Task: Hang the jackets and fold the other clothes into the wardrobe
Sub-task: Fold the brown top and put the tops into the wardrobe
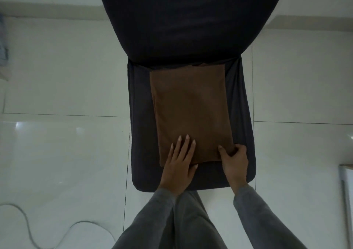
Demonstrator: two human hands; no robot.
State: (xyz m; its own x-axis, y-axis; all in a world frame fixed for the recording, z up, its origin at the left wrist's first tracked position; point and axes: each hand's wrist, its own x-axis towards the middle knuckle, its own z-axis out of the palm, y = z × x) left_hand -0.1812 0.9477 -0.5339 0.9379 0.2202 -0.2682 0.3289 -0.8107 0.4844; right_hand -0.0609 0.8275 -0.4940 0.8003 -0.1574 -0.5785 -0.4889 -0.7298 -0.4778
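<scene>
Brown garment [191,111] lies folded into a flat rectangle on the seat of a dark fabric-covered chair [141,115]. Its far edge sits against the backrest and its near edge stops short of the seat's front rim. A strip of bare seat runs down each long side. Pale tiled floor [66,76] spreads wide on both sides of the chair. The left hand [179,164] presses flat on the garment's near edge, fingers straight and slightly spread. The right hand [236,162] grips the near right corner, thumb on top, fingers curled round the edge. A pale cable [26,227] loops over the floor at lower left.
</scene>
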